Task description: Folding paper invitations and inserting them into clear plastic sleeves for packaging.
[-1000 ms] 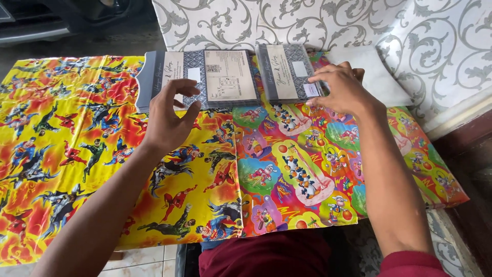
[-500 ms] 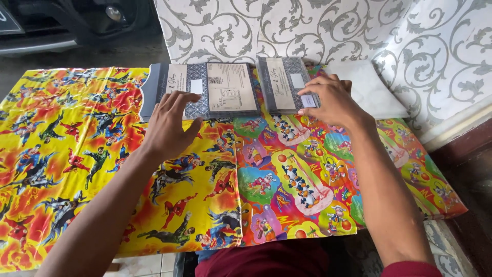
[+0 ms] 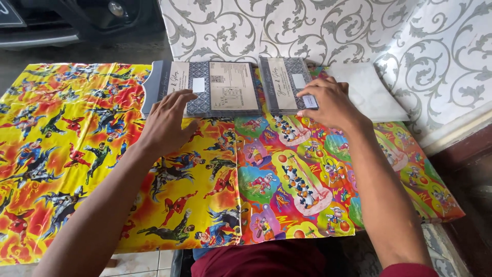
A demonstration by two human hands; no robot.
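Note:
Two stacks of grey patterned cards lie at the far edge of bright wrapping paper. My left hand [image 3: 166, 120] rests flat, fingers apart, on the near edge of the left stack [image 3: 205, 88], which is fanned open. My right hand [image 3: 328, 102] presses on the smaller right stack [image 3: 284, 82], fingertips at a small white label on its top card. Under my left hand is a yellow sheet with cartoon heroes [image 3: 66, 154]; under my right, a multicoloured cartoon sheet [image 3: 307, 179].
A white flat packet [image 3: 366, 90] lies just right of the right stack. A white cloth with grey scroll pattern [image 3: 318, 31] hangs behind. A dark vehicle's bumper [image 3: 61, 23] is at the far left. Tiled floor [image 3: 148, 261] shows below the paper.
Both hands have slid slightly along the stacks. My left hand now lies flatter on the left stack's near edge. The view has tilted down a little.

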